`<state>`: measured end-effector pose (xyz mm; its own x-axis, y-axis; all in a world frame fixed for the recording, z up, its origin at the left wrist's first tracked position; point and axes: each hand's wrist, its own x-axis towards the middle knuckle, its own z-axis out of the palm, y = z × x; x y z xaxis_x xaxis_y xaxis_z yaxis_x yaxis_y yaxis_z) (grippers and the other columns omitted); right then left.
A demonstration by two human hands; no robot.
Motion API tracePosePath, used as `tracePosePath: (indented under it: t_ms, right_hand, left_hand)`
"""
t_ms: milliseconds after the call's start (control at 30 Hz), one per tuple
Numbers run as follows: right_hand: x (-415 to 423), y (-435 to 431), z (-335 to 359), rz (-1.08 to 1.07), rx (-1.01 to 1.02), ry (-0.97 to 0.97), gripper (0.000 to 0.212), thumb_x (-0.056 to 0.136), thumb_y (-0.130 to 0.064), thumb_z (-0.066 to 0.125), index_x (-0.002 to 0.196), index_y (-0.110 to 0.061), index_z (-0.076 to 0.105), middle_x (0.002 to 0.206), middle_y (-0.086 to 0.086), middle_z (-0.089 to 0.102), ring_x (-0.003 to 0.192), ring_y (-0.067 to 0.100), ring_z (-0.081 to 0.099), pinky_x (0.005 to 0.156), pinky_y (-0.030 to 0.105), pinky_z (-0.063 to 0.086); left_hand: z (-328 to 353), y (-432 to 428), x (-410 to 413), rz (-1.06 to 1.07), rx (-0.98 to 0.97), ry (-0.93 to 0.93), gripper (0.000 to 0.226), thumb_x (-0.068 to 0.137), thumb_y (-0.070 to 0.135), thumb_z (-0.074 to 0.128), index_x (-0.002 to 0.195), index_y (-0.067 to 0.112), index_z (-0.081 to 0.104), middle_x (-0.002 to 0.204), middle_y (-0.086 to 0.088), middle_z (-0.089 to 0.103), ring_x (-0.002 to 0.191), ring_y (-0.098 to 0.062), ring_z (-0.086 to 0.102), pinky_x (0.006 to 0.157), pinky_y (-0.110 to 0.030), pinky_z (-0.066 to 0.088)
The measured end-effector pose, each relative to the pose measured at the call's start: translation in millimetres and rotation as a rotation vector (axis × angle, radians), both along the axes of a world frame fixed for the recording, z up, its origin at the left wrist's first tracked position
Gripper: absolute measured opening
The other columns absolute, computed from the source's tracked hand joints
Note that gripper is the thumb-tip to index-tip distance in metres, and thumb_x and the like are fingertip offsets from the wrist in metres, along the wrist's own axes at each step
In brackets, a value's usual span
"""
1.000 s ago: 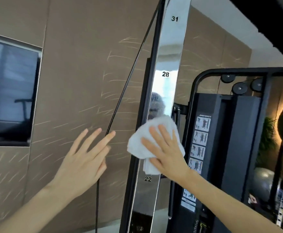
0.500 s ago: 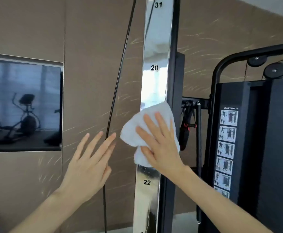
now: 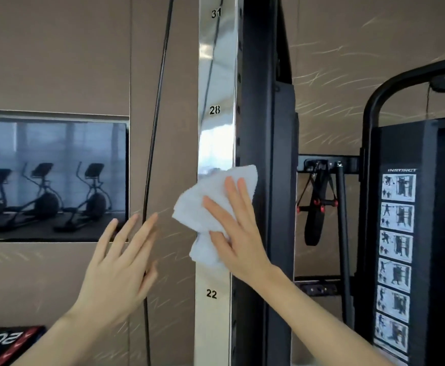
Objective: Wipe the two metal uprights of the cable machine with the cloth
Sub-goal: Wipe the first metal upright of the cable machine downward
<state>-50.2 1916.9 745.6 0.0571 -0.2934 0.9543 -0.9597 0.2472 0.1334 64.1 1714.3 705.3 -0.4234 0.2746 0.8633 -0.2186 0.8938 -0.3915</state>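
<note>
- Brown panelled wall [image 3: 57, 48] fills the background, pale streaks running across it.
- The cable machine's black frame [image 3: 263, 101] stands tall just right of centre, directly behind the shiny post.
- Here's the metal upright [image 3: 216, 75], mirror-bright and vertical, stamped 31, 28 and 22 from top to bottom.
- On the left, a dark screen [image 3: 52, 175] set into the wall shows three elliptical trainers.
- Far right, an exercise placard [image 3: 397, 249] runs down the black housing in a column of small pictures.
- A thin black cable [image 3: 158, 101] hangs left of the upright.
- The left hand [image 3: 120, 265] is raised in front of that cable, its grip wide, fingers straight, holding nothing. I cannot tell whether it touches the cable.
- The right hand [image 3: 237, 233] has its grip flat and spread, pressing the cloth onto the post.
- The white cloth [image 3: 202, 207] sits bunched against the upright, between the 28 and the 22.
- A black strap handle with red ends [image 3: 316, 204] dangles behind the frame.
</note>
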Motion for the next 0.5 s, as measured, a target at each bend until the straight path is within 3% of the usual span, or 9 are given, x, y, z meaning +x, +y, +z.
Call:
tracePosePath:
  t_ms: [133, 267, 367, 433, 500]
  right_hand:
    - [-8, 12, 15, 0.035, 0.069, 0.005, 0.043, 0.1, -0.032, 0.037, 0.142, -0.022, 0.037, 0.159, 0.001, 0.003, 0.146, 0.028, -0.002, 0.118, 0.03, -0.001]
    - [-5, 3, 82, 0.047, -0.03, 0.024, 0.043, 0.095, -0.019, 0.046, 0.137, -0.011, 0.047, 0.156, 0.014, 0.013, 0.146, 0.03, 0.003, 0.116, 0.023, 0.001]
    - [-1, -3, 72, 0.047, -0.089, 0.001, 0.044, 0.095, -0.022, 0.044, 0.138, -0.014, 0.046, 0.156, 0.014, 0.011, 0.146, 0.033, 0.003, 0.119, 0.037, 0.005]
    - [1, -2, 25, 0.026, -0.006, -0.006, 0.048, 0.095, -0.025, 0.044, 0.143, -0.022, 0.038, 0.158, 0.006, 0.002, 0.146, 0.03, -0.004, 0.116, 0.051, 0.004]
    - [-2, 7, -28, 0.021, 0.095, 0.024, 0.05, 0.096, -0.025, 0.043, 0.144, -0.025, 0.031, 0.159, 0.001, -0.004, 0.146, 0.031, -0.007, 0.114, 0.053, 0.003]
  left_hand:
    - [7, 10, 5, 0.028, -0.021, 0.011, 0.057, 0.089, 0.03, 0.038, 0.131, -0.003, 0.059, 0.149, -0.015, 0.045, 0.135, -0.037, 0.039, 0.117, -0.054, 0.02]
    - [21, 16, 6, 0.059, -0.019, 0.077, 0.056, 0.092, 0.028, 0.036, 0.13, -0.005, 0.058, 0.148, -0.017, 0.046, 0.133, -0.038, 0.041, 0.115, -0.057, 0.025]
    - [21, 23, 5, 0.064, -0.016, 0.12, 0.054, 0.092, 0.026, 0.037, 0.128, -0.007, 0.06, 0.146, -0.018, 0.048, 0.132, -0.039, 0.042, 0.115, -0.056, 0.025]
    - [15, 26, 5, 0.063, -0.003, 0.128, 0.052, 0.092, 0.025, 0.038, 0.128, -0.006, 0.059, 0.147, -0.018, 0.047, 0.131, -0.039, 0.043, 0.115, -0.056, 0.026]
    - [6, 26, 6, 0.064, -0.002, 0.116, 0.052, 0.091, 0.023, 0.038, 0.129, -0.005, 0.06, 0.148, -0.017, 0.046, 0.132, -0.039, 0.044, 0.115, -0.056, 0.025]
